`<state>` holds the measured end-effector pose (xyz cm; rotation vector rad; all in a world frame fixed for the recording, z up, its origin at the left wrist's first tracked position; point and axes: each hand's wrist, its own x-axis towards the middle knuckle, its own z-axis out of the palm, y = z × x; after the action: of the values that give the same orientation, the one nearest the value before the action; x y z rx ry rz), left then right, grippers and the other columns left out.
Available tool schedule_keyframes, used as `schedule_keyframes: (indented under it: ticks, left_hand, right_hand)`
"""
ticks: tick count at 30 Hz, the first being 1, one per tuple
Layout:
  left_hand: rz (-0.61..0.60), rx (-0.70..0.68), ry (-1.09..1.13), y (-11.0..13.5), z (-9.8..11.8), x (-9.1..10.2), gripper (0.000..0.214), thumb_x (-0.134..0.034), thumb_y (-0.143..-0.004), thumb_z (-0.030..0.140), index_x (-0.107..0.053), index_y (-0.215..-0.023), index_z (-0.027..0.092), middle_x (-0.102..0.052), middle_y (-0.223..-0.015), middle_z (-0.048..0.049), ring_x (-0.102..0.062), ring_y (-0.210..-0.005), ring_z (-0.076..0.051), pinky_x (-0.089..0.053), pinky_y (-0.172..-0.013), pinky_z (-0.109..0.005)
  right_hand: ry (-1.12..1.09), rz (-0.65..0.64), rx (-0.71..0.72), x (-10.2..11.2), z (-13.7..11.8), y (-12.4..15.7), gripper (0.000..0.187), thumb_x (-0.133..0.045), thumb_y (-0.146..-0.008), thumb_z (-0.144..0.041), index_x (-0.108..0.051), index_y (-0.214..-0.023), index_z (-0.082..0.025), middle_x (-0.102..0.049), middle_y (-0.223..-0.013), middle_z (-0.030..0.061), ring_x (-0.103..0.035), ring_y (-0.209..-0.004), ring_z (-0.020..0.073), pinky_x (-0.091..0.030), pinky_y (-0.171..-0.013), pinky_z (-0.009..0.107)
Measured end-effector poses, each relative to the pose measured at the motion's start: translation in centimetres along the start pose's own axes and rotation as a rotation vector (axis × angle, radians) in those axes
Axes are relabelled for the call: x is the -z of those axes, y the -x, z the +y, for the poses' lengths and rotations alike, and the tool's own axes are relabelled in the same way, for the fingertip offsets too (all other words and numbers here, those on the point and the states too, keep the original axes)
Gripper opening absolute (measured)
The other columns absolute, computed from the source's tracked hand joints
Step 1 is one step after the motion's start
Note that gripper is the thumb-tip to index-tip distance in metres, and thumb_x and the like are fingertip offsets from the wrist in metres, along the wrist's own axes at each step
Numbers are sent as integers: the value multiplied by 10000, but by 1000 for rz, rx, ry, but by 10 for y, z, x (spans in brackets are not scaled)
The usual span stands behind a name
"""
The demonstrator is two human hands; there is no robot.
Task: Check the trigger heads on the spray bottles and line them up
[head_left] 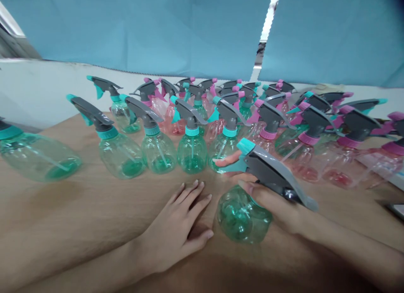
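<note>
My right hand (274,200) is wrapped round the neck of a green spray bottle (243,217) with a grey head and a turquoise nozzle and trigger. The bottle leans, its nozzle pointing left, and one or two fingers reach up by the trigger. Whether its base touches the table cannot be made out. Palm down on the wooden table (104,225), my left hand (183,221) lies with its fingers spread, just left of that bottle and holding nothing. Beyond my hands stands another green spray bottle (192,152), upright in the front row.
Several green and pink spray bottles crowd the back and right of the table, among them a pink one (306,158). A larger-looking green bottle (38,154) stands at the far left. A dark-edged flat object (396,209) lies at the right edge. Blue cloth (189,32) hangs behind.
</note>
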<state>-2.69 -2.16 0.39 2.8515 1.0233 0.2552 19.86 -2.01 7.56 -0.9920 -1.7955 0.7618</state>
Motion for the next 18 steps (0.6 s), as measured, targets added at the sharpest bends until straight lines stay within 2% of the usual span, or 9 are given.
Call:
schedule_keyframes:
  ticks: [2,4,7,10,13,18]
  left_hand:
    - [-1,1,-1,0,0,0,598,-488,-949,508,-437,-1405,125,-345,-1509,-145,-289,-1392,-316,-229,-1132,-508]
    - [-10,9,1,-1,1,0,599,-494,-944,513,-438,-1405,133,-344,-1511,-139,-283,-1395,-310,-221,-1135,-502]
    - [-18,16,-11,-1,1,0,592,-489,-949,508,-437,-1406,136,-331,-1517,-138,-279,-1399,-303,-220,-1134,-502]
    - [-17,18,-12,-1,1,1,590,-482,-951,512,-434,-1408,144,-332,-1517,-131,-280,-1399,-298,-231,-1130,-501]
    - [-19,25,5,-1,2,2,587,-484,-948,515,-446,-1400,143,-344,-1512,-131,-289,-1395,-303,-241,-1127,-503]
    - [-21,21,2,-1,2,2,591,-477,-949,523,-441,-1401,143,-344,-1510,-136,-279,-1400,-299,-236,-1129,-506]
  right_hand:
    - [-46,-16,-50,-1,-1,-1,288,-482,-739,-180,-639,-974,-238,-677,-795,36,-708,-830,201,-580,-730,306]
    - [-66,-20,-94,-1,-3,-1,278,-494,-726,-197,-644,-957,-239,-694,-880,58,-711,-850,212,-585,-731,318]
    - [-71,-20,-83,-1,-3,0,286,-489,-729,-178,-642,-965,-231,-701,-971,65,-709,-846,202,-587,-717,309]
    - [-61,-21,-46,0,-1,2,293,-480,-737,-145,-634,-973,-226,-704,-990,55,-707,-835,184,-584,-727,294]
    - [-55,1,-25,-1,0,1,245,-480,-726,-142,-627,-900,-232,-709,-974,39,-705,-788,169,-579,-729,286]
    - [-52,2,-70,-2,-3,-1,264,-477,-706,-175,-621,-920,-231,-711,-933,49,-693,-734,166,-574,-700,301]
